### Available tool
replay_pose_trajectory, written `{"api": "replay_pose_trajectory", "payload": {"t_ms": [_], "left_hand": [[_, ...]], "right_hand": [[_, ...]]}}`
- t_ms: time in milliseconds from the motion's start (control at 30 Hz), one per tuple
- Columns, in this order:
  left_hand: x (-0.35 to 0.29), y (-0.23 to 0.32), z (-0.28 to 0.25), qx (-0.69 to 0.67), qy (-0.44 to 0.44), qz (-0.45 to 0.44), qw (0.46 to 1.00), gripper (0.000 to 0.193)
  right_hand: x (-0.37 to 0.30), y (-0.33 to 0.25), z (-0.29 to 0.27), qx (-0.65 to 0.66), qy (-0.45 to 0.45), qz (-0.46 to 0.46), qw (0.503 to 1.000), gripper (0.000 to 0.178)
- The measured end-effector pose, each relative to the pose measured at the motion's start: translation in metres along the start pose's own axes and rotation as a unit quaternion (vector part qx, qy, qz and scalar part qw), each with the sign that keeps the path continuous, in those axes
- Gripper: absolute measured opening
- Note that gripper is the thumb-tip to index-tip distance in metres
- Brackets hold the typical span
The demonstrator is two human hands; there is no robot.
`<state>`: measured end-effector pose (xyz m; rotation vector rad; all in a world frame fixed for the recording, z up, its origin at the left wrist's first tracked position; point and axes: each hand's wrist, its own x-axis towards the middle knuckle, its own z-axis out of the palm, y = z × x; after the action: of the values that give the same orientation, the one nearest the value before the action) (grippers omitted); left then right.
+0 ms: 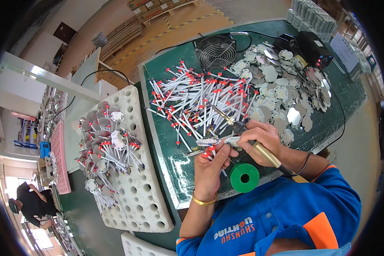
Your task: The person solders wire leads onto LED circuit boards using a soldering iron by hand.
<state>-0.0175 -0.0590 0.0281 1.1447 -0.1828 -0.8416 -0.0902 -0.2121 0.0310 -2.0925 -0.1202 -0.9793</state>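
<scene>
My left hand (208,173) is closed around several white cables with red clips, and round LED boards (208,142) stand at their ends. Near the fingertips of both hands is another pale board (232,141); which hand bears it I cannot tell. My right hand (265,137) grips a soldering iron (267,155) with a brass-coloured handle. Its tip points up and left, over the heap of loose cables (200,98) and away from the boards in my left hand. Beside my hands, close to my body, lies a green spool of solder wire (244,177).
Loose LED boards (281,85) are heaped at the right, near a black power unit (313,49). A black fan (216,51) stands at the far edge. Left, a white perforated tray (134,192) carries boards with cables attached (109,145). A person (34,200) works far left.
</scene>
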Motion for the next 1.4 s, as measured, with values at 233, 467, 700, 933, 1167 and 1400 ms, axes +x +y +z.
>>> {"api": "replay_pose_trajectory", "payload": {"t_ms": [233,467,700,933,1167,1400], "left_hand": [[-0.009,0.003,0.011,0.056,0.036,0.029,0.997,0.016],[-0.022,0.008,0.011,0.044,0.043,0.040,0.997,0.016],[-0.036,0.026,0.010,0.057,0.066,0.062,0.994,0.018],[-0.035,0.031,0.011,0.069,0.060,0.071,0.993,0.020],[-0.034,0.038,0.012,0.082,0.058,0.067,0.993,0.021],[-0.032,0.042,0.014,0.082,0.055,0.076,0.992,0.020]], "right_hand": [[-0.003,-0.009,-0.005,-0.009,0.012,-0.009,1.000,0.026],[-0.010,-0.013,-0.023,0.022,-0.011,-0.033,0.999,0.026],[-0.001,-0.028,-0.057,0.117,-0.057,-0.132,0.983,0.022],[0.002,-0.031,-0.062,0.188,-0.076,-0.114,0.973,0.022],[0.006,-0.029,-0.055,0.172,-0.085,-0.099,0.976,0.025],[0.008,-0.025,-0.055,0.146,-0.103,-0.113,0.977,0.027]]}}
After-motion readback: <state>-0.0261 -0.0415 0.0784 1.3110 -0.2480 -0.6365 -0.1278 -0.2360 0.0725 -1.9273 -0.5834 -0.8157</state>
